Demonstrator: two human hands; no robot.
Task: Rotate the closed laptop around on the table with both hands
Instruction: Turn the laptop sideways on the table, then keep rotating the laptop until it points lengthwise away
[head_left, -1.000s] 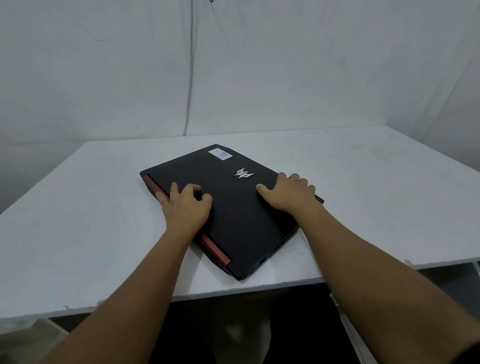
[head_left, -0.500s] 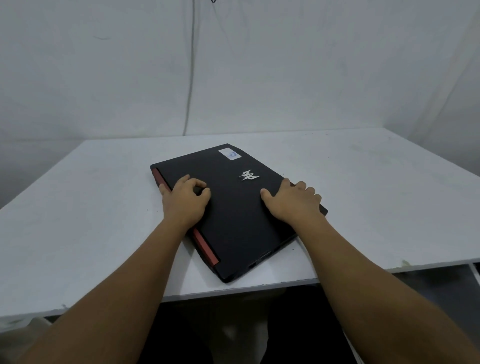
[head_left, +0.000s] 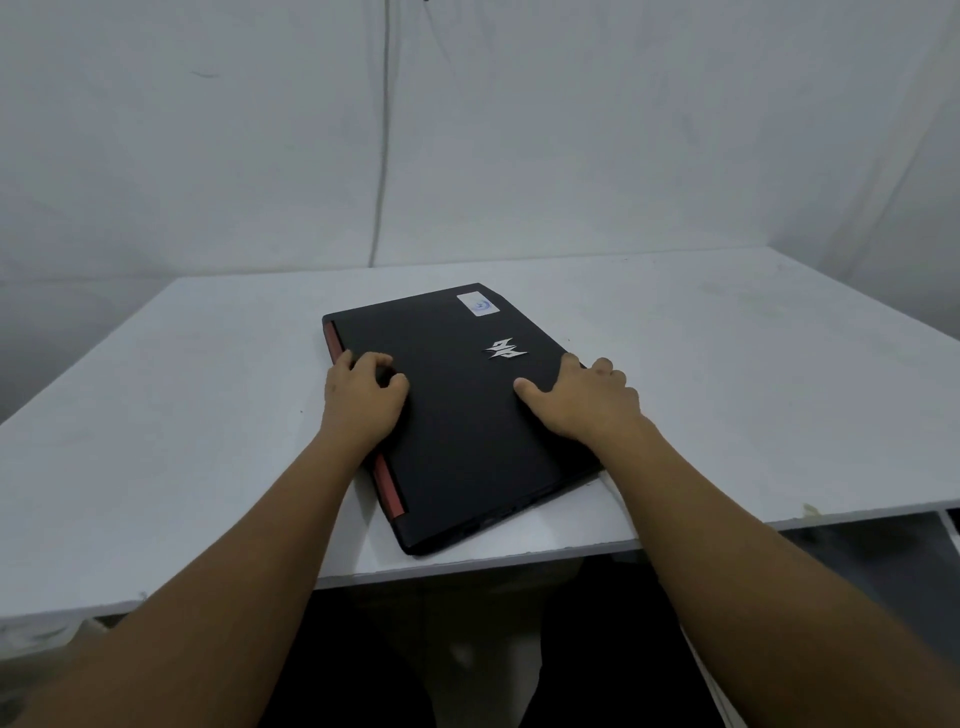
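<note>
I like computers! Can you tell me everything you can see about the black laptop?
The laptop is black with a matte lid, shut and lying flat on the white table, turned at an angle with one corner near the front edge. A silver logo sits mid-lid and a white sticker by the far corner. Red strips run along its left edge. The left hand rests on that edge, fingers curled; the right hand lies on the right side.

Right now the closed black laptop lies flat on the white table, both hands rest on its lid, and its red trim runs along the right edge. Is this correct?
Not quite: the head view shows the red trim along the laptop's left edge, beside the left hand. The rest holds, with the right hand on the lid and the table white.
</note>
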